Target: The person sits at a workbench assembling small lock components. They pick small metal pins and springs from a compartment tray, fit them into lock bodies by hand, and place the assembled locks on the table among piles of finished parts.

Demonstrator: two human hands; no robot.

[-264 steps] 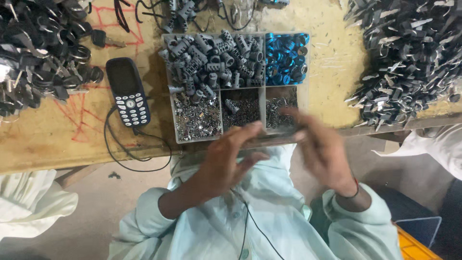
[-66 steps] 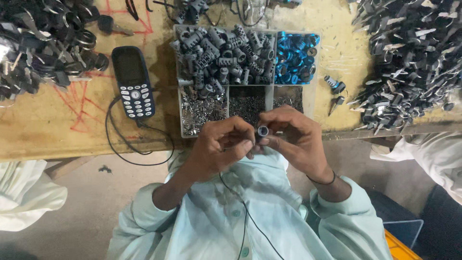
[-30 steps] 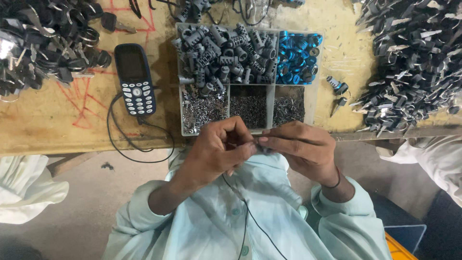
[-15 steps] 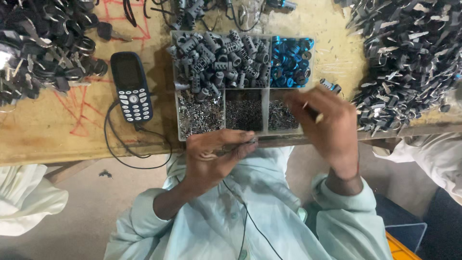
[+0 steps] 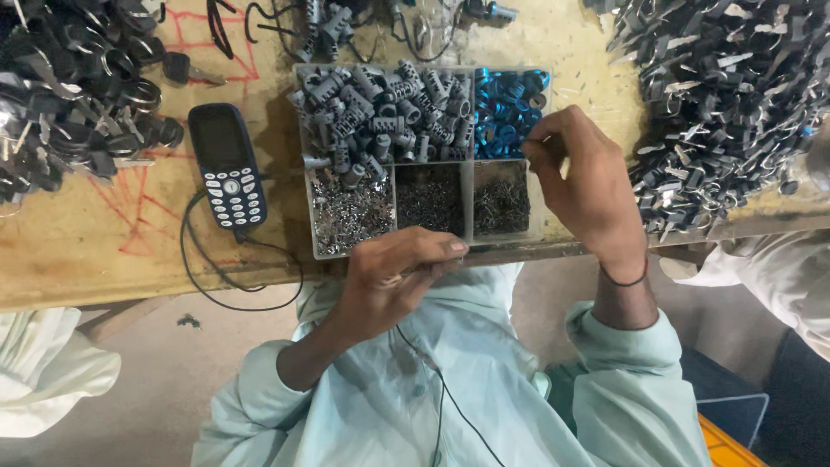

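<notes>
The right hand (image 5: 588,186) reached over the clear compartment tray (image 5: 307,164), its fingertips pinched narrow at the edge of the section holding the blue rings (image 5: 506,108); whether a ring sat between them could not be told. The left hand (image 5: 393,272) hung at the near edge of the surface (image 5: 86,259), fingers curled shut around something small that the pictures hid.

The blue rings looked like small, light, rigid metal pieces with a glossy finish, likely slippery, so a fingertip pinch across the rim of one ring would suit them best. They lay heaped loosely in the tray's far right section.

Beside them, the large far section held grey cylinders (image 5: 380,112), and the three near sections held tiny metal bits (image 5: 350,212), fine enough to scatter easily. Left of the tray lay a dark keypad phone (image 5: 226,164) with a black cable (image 5: 233,290) looping off the edge. A pile of keys (image 5: 60,95) filled the far left, and a heap of dark metal parts (image 5: 726,104) the right.
</notes>
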